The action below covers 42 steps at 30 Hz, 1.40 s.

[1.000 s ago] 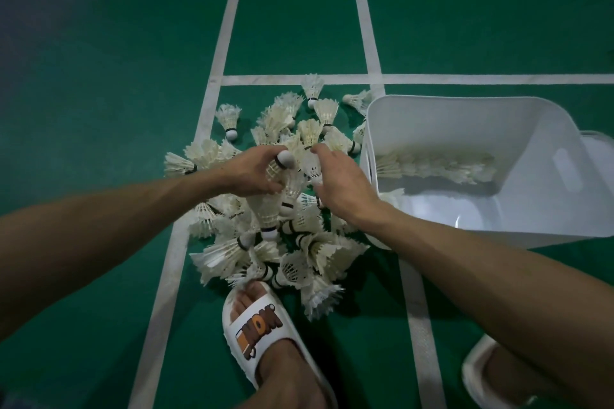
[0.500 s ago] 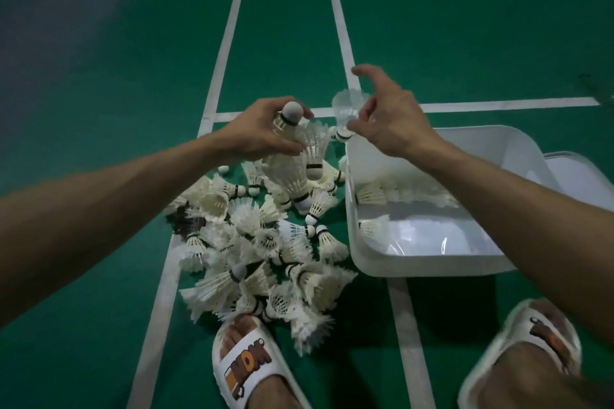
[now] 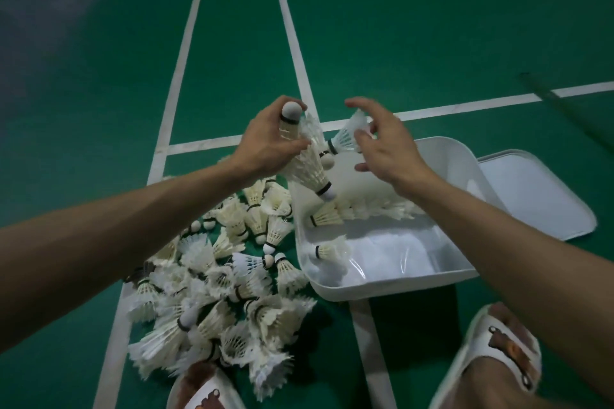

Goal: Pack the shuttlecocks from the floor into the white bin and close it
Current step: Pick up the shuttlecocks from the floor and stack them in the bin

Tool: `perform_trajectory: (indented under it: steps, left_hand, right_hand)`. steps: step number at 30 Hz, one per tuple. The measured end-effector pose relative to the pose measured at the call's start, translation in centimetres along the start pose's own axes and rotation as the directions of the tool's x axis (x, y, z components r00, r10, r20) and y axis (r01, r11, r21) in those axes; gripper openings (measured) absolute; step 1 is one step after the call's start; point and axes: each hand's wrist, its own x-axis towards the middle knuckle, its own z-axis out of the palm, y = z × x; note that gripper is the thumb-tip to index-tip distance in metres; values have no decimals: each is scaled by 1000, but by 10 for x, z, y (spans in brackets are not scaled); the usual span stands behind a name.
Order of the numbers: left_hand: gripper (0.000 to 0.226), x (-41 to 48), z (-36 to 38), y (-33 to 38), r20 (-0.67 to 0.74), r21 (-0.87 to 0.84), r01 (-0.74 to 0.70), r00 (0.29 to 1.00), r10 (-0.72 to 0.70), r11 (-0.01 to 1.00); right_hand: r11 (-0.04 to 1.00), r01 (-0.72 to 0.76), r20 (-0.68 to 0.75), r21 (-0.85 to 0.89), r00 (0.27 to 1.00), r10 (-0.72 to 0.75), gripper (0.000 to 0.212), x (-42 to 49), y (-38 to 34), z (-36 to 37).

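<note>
Above the white bin's [image 3: 382, 289] far-left corner, the left hand [image 3: 265, 146] is gripping stacked shuttlecocks [image 3: 307, 166]; the right hand [image 3: 388, 149] is pinching a single shuttlecock [image 3: 344, 138].

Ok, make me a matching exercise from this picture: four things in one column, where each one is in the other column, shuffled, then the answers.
Things:
1. stack of shuttlecocks
2. lid
3. loose pile
4. row of shuttlecocks

Places:
A. on the floor, left of the white bin
B. inside the bin, by its far wall
C. gripped by the left hand
D. flat on the floor, right of the bin

Pairs: 1-C, 2-D, 3-A, 4-B.
</note>
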Motion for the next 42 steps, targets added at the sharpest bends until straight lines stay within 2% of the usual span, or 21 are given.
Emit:
perform_trajectory:
  steps: [3,7,10,12,15,17,20,26,30,32,36,40,42]
  left_hand:
    - [35,6,25,2,-43,-52,67,997,-69,996]
    - [33,11,44,3,13,-165,167,986,-167,972]
    - [35,10,49,6,115,-304,279,960,-256,911]
    - [44,10,53,6,195,-379,319,945,-262,869]
    - [75,7,53,1,327,-433,327,926,-192,840]
    - [89,7,52,-3,387,-427,307,912,-135,850]
    - [94,8,55,-3,405,-397,268,910,-95,878]
    - [84,11,55,-10,444,-328,270,890,-105,905]
    - [78,10,57,-18,485,-298,327,861,-153,897]
    - [81,9,60,-18,511,-274,334,845,-158,902]
    - [85,10,63,-12,646,-208,361,749,-150,909]
    - [88,7,69,-14,785,-38,371,586,-202,928]
    - [88,5,73,-21,805,25,354,548,-229,935]
  right_hand:
    - [997,-37,-26,61,999,39,37,-10,15,10]
    - [996,-83,-32,21,996,84,70,-14,28,7]
    - [997,-78,-41,19,996,79,78,-13,31,2]
    - [995,-92,-44,33,995,94,77,-12,32,1]
    - [992,-117,-56,51,991,119,76,-11,35,-4]
    - [993,-115,-66,25,991,116,77,-11,39,-8]
    - [994,-107,-53,9,993,107,76,-11,46,-11]
    - [991,-122,-38,-58,992,120,62,-8,69,-28]
    - [970,-115,-73,-212,992,102,44,-3,96,-41]
    - [964,-102,-25,-244,995,99,40,-3,105,-43]
    - [940,-48,133,-338,986,98,38,-3,116,-46]
    - [936,-48,183,-349,976,119,42,-7,120,-50]
    - [944,-98,218,-316,961,173,42,-8,122,-50]
